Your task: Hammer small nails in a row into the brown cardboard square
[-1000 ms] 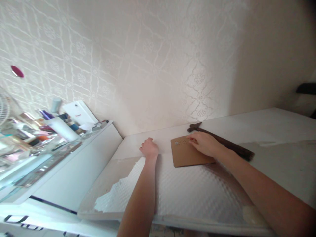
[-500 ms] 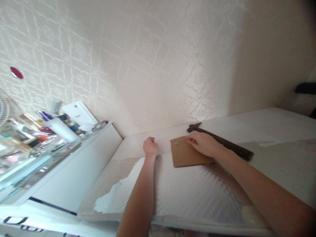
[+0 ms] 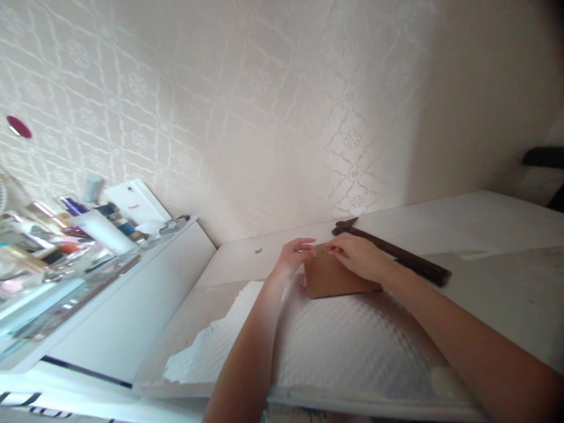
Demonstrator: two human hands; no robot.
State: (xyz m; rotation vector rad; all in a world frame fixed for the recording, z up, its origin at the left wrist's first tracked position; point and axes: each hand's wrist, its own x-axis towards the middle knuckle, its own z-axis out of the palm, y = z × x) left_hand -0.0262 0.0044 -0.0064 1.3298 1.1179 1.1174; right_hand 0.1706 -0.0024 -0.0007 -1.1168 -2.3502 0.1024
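Observation:
A brown piece of cardboard (image 3: 339, 281) lies flat on the white textured sheet, with rows of small dark marks near its far edge. My right hand (image 3: 355, 254) rests over its far right part, thumb and fingertips pinched close above the marks; whatever is between them is too small to make out. At the far left corner, my left hand (image 3: 293, 257) has its thumb and fingers curled together near a small pale spot, and what they hold cannot be seen clearly. A hammer (image 3: 396, 251) with a dark handle lies just behind my right hand.
Several tiny dark pieces (image 3: 258, 251) lie on the white surface left of my left hand. The white textured sheet (image 3: 335, 346) has a ragged left edge. A white cabinet (image 3: 132, 311) stands at left, crowded with bottles, tubes and a white box (image 3: 137, 202). The patterned wall rises behind.
My left hand has moved right, from over the tiny dark pieces to the cardboard's far left corner, uncovering those pieces. My right hand has stayed at the cardboard, its fingertips shifted slightly left.

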